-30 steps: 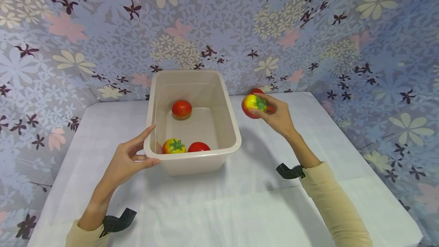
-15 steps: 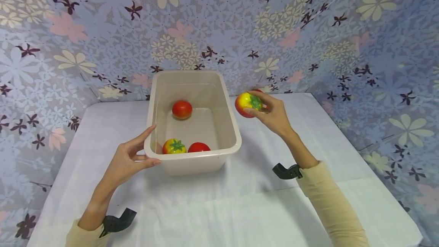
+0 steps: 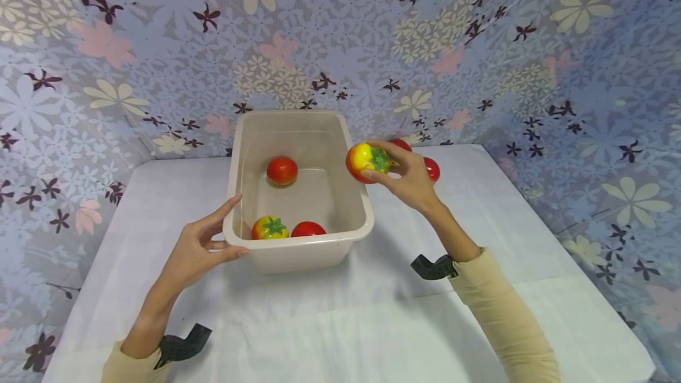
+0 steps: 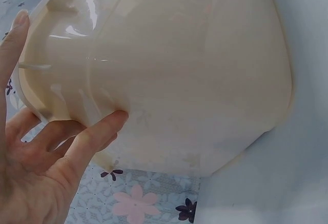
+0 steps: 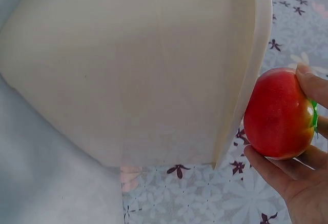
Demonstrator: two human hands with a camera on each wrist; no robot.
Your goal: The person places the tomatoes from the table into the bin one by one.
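Observation:
A beige plastic bin (image 3: 303, 257) stands on the table. My left hand (image 3: 198, 248) holds its near left corner, thumb at the front rim and fingers along the side wall, as the left wrist view also shows. Between the thumb and fingers of my right hand (image 3: 408, 177) is a red-and-yellow tomato (image 3: 359, 159) with a green leafy top, raised at the bin's right rim. In the right wrist view the tomato's red underside (image 5: 279, 114) overlaps the rim's edge. Inside the bin lie a red tomato (image 3: 282, 170), a yellow-red tomato (image 3: 268, 227) and another red one (image 3: 308, 229), partly hidden by the front wall.
Behind my right hand, two red tomatoes sit on the table, one at the back edge (image 3: 401, 144) and one farther right (image 3: 432, 169), both partly covered by the hand. A white cloth (image 3: 340, 324) covers the table. Flower-patterned fabric (image 3: 340, 34) rises behind it.
My right hand has carried its tomato leftward to the bin's right rim, uncovering more of the red tomatoes behind it. The left hand and the bin have stayed put.

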